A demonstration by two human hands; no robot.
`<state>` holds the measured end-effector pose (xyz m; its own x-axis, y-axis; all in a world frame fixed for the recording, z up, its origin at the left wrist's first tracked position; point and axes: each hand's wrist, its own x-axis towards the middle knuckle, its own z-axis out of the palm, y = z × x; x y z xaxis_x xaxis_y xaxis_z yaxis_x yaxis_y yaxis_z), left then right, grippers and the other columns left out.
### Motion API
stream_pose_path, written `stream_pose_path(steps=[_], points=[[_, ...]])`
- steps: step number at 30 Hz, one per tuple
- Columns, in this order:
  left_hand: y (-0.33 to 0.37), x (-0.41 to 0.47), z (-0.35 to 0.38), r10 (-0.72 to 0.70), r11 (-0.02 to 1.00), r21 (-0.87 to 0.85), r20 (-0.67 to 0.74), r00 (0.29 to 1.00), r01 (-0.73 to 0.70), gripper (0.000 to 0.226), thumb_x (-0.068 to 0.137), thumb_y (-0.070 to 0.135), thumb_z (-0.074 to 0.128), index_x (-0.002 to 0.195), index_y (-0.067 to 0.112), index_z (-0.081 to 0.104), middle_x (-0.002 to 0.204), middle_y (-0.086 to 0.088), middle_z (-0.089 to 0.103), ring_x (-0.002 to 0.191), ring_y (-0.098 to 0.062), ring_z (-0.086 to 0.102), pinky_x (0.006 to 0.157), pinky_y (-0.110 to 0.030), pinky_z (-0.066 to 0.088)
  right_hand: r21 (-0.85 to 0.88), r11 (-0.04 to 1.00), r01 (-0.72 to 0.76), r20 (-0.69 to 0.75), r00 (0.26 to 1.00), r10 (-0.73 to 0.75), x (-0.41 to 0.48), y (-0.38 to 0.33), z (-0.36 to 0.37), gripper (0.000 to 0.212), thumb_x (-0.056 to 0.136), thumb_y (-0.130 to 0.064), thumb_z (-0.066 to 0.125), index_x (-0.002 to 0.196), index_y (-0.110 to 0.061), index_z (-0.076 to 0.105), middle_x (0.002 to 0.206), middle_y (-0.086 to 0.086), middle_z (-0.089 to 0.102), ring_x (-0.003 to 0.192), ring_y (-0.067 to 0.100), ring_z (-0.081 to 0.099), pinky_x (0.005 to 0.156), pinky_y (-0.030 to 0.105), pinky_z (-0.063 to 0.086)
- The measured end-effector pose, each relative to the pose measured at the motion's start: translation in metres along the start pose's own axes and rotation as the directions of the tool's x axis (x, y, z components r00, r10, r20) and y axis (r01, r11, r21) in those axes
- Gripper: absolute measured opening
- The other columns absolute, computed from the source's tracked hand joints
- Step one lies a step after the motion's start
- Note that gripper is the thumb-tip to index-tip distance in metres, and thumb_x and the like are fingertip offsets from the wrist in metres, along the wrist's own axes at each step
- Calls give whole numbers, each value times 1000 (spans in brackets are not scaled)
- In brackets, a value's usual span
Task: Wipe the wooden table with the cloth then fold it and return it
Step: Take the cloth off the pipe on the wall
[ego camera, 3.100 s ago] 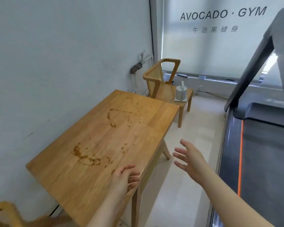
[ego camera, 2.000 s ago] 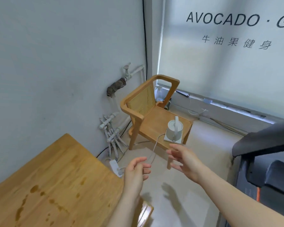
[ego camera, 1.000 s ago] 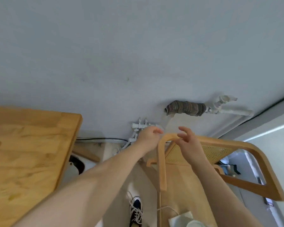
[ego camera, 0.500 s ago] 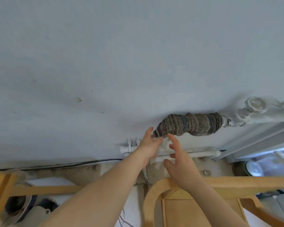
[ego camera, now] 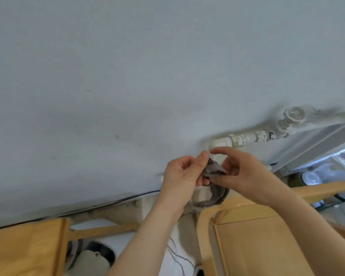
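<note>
Both hands pinching the cloth (ego camera: 214, 169) — left hand (ego camera: 182, 177) and right hand (ego camera: 245, 172) — just below the white pipe (ego camera: 245, 137), over the chair (ego camera: 247, 236). Risks: hanging tail snagging pipe, slipping behind chair — table (ego camera: 24, 248) unwiped.

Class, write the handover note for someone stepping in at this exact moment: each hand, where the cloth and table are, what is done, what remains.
Left hand: pinching the upper end of the cloth.
Right hand: fingers on the same end of the cloth; the rest hangs below both hands.
Cloth: striped and grey, held in front of the white wall pipe, above the chair back.
Wooden table: only a corner shows at lower left; its top is mostly out of view.
Done: cloth in hand.
Left: carry it to the table, wipe, fold, return it.
</note>
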<state>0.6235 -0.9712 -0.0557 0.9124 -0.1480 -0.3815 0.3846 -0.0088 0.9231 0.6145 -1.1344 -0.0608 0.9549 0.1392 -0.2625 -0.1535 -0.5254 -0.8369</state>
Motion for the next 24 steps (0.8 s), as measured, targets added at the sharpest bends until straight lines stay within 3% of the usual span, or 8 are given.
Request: stream_pose_path(steps=[2,4,7,9,13,17,20,24], points=[[19,-28,-12,14,1000,-5,-3,1000,-14,58,85,42,60,82,-15,59,44,1,43,46,-12,50,59,-26,48,164,986,-9,215,976,-27,-20,-36,-5,24,82,-21,76,105,-19,71,66,-11,67,59,0,60,58,15,45],[33,-56,-28,37,999,-13,-53,998,-38,58,81,46,61,82,-12,60,44,1,43,45,-12,50,56,-25,48,304,952,-16,297,952,-79,-38,-64,0,13,86,-20,70,92,-9,74,64,-8,69,58,-1,61,58,10,45],[49,-104,-56,50,998,-43,-103,993,-55,49,78,50,61,78,1,60,47,-3,40,43,-14,46,51,-24,43,354,935,-12,338,934,-117,-66,-87,24,43,92,-48,59,96,-8,74,94,18,72,94,35,67,94,45,51],[54,-141,-74,41,997,-60,-49,998,-44,46,85,47,58,73,3,59,50,-6,40,43,-14,37,48,-23,35,412,910,-48,323,941,-97,-88,-104,46,50,95,-52,49,101,-9,74,104,17,72,103,35,66,99,49,47],[56,-213,-108,57,997,54,73,996,-61,34,92,28,59,66,5,56,56,-8,50,47,-14,39,46,-19,32,508,859,-61,244,967,-75,-124,-145,78,46,102,-36,43,80,-11,76,82,11,75,81,25,72,73,33,54],[55,-267,-136,211,954,224,-29,977,-199,36,74,11,70,51,16,44,47,5,39,45,-6,35,46,-15,28,373,927,40,96,992,-81,-151,-179,103,48,99,-39,49,88,2,72,86,16,75,84,33,72,83,43,55],[49,-298,-158,292,931,256,-100,951,-259,24,61,9,62,49,18,44,49,2,36,49,-8,32,51,-20,27,634,773,-21,28,1000,5,-163,-208,105,41,99,-34,52,91,0,72,96,15,74,89,29,72,88,43,55],[35,-343,-183,311,913,312,-112,944,-264,23,68,5,77,63,12,56,66,-1,55,57,-10,46,58,-21,38,855,469,-222,254,967,-5,-188,-230,118,37,101,-29,47,103,1,68,97,16,72,84,26,71,82,38,58]])
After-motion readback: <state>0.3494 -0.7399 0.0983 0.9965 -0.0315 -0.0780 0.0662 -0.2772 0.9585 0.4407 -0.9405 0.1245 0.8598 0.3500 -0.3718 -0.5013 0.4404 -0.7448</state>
